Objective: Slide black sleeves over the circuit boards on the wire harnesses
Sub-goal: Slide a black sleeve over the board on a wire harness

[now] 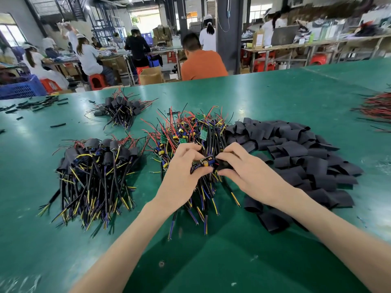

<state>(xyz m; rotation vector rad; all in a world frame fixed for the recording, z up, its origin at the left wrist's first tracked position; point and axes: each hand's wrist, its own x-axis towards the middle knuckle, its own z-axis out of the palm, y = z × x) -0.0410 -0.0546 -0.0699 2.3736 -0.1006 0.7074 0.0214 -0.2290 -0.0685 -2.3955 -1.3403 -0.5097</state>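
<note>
My left hand (186,166) pinches a small circuit board (204,163) with yellow and blue parts, its wires hanging down. My right hand (239,168) grips a black sleeve (222,164) whose open end meets the board's right end. Both hands hover over a heap of bare wire harnesses (190,132) with green boards and red, black, yellow and blue wires. A wide pile of loose black sleeves (296,157) lies to the right. Sleeved harnesses (95,166) are heaped at the left.
A second bunch of sleeved harnesses (120,108) lies farther back on the green table (275,98). Short black tube offcuts (38,104) are scattered at the far left. Red and black wires (378,108) lie at the right edge. People work at benches beyond the table.
</note>
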